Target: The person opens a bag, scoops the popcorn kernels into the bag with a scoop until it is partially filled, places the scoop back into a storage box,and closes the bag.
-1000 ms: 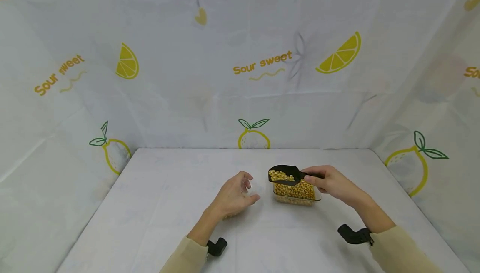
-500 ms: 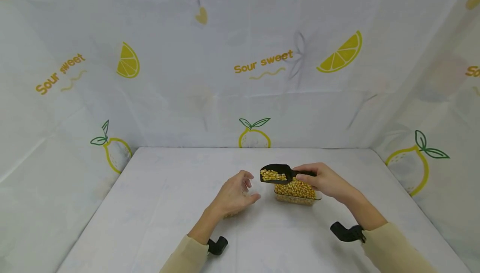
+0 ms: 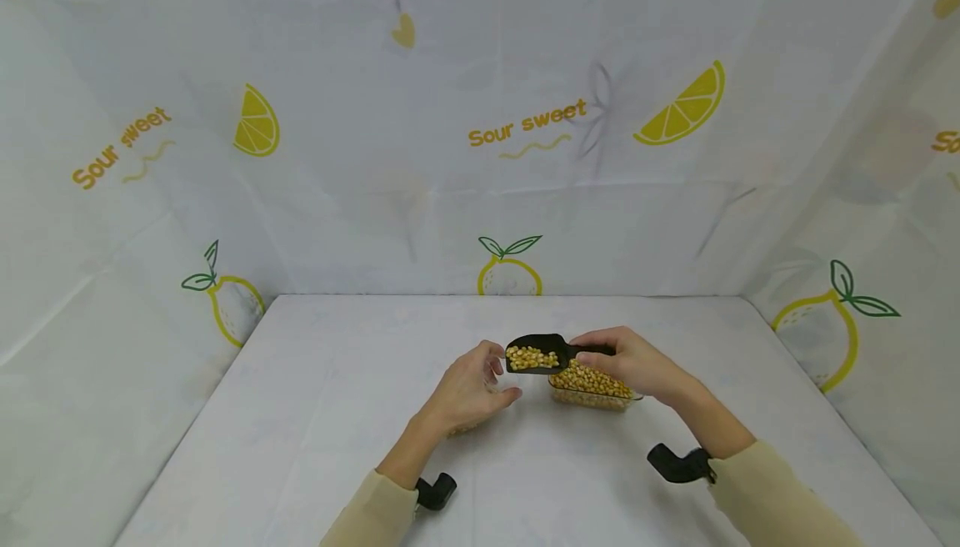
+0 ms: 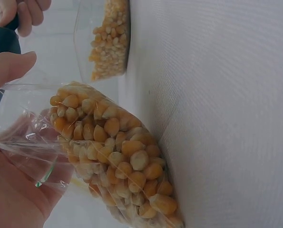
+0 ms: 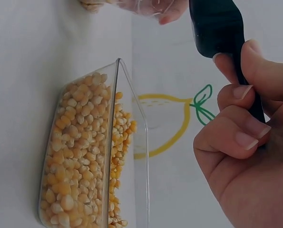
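The step in hand appears to be a transfer of corn kernels [image 3: 532, 358] into a clear bag [image 4: 118, 159], with the load not yet tipped out. The right hand [image 3: 628, 360] grips the black scoop [image 3: 551, 342] by its handle, thumb on one side and fingers curled round the other. The scoop hangs above the table [image 3: 337, 380], right of its middle, partly over the left end of the clear box [image 3: 592, 403], which stands full of kernels between the middle and the right edge. The scoop's long axis runs from side to side, roughly parallel to the table's far edge: the mouth of the bowl points to the left edge, the handle to the right edge, and the hollow faces up with kernels lying in it. Left of the middle, the left hand [image 3: 467, 388] curls round the top of the bag, thumb and fingers apart with the film between them; the bag's mouth faces up and its filled part hangs below, though whether it rests on the table cannot be told. The scoop's tip is just beside the left fingertips; contact is unclear. The next move would seem to call for bringing the tip within the bag's mouth before tilting it down.
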`<state>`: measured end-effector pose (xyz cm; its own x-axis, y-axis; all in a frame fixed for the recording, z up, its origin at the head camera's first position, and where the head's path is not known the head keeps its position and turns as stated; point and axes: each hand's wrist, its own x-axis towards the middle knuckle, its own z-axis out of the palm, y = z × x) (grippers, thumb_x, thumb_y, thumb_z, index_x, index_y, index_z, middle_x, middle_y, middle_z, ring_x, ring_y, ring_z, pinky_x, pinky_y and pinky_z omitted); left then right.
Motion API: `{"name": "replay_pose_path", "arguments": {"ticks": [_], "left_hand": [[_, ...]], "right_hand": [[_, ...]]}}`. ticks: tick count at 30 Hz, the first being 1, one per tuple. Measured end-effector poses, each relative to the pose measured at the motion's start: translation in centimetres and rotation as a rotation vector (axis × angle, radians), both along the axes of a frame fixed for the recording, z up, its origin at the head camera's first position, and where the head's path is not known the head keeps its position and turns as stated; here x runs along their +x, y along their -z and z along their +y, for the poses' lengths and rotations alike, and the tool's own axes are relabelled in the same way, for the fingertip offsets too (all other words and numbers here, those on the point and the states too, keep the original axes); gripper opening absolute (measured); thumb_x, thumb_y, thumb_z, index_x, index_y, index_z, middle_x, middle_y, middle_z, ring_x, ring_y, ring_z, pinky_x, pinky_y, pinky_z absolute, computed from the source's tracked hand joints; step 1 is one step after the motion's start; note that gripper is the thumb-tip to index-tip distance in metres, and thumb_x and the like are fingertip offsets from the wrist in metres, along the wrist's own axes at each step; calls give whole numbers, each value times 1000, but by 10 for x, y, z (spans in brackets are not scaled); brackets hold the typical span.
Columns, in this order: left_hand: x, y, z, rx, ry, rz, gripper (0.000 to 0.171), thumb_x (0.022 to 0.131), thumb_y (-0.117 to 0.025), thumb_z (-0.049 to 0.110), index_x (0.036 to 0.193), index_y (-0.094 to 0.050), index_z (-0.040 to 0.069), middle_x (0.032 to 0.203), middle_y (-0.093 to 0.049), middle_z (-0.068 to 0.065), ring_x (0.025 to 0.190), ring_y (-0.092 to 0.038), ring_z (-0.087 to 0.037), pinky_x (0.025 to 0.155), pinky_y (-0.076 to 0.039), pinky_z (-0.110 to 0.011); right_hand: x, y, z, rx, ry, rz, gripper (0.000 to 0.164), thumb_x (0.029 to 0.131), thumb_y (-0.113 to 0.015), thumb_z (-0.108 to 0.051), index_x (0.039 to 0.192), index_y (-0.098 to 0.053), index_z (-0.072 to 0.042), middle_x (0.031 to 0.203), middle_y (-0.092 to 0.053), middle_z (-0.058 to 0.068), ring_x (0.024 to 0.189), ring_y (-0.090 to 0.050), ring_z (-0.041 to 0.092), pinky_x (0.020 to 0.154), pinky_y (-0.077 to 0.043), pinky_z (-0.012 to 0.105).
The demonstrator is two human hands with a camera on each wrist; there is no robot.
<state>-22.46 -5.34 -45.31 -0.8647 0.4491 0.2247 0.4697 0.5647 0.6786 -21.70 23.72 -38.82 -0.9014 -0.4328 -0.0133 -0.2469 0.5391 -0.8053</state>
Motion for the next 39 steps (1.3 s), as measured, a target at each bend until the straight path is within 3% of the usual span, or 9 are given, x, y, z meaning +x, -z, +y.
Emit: {"name": "replay_pose_path", "arguments": {"ticks": [3,16,24,39], "left_hand": [[0,0,0,1,1,5,57,85,-80,39,127,-56,9,102,-65,-5,81,-56,-7,72,-48,-28],[1,-2,1,-9,-11,30,57,83,-83,36,125,-56,8,96,-60,5,80,-57,-10,72,-47,-28],[2,-4,1,-11,-7,22,58,83,-83,35,127,-56,9,101,-63,3,85,-60,-16,74,-47,-28],[2,-3,1,-14,-6,52,59,83,-84,34,127,-56,8,112,-68,-2,89,-60,-11,79,-50,-31]], "right_hand": [[-1,3,-2,-10,-11,0,38,102,-63,-21,131,-65,3,131,-65,18,124,-57,35,102,-44,58],[-1,7,-11,5,-16,-8,37,101,-65,-23,127,-67,3,127,-66,18,116,-61,31,97,-48,52],[-1,4,-15,26,-26,-12,37,100,-66,-23,127,-68,2,129,-65,19,115,-60,31,99,-47,55],[0,-2,-24,86,-89,112,35,99,-67,-21,123,-68,5,120,-69,17,105,-62,25,89,-52,44]]}}
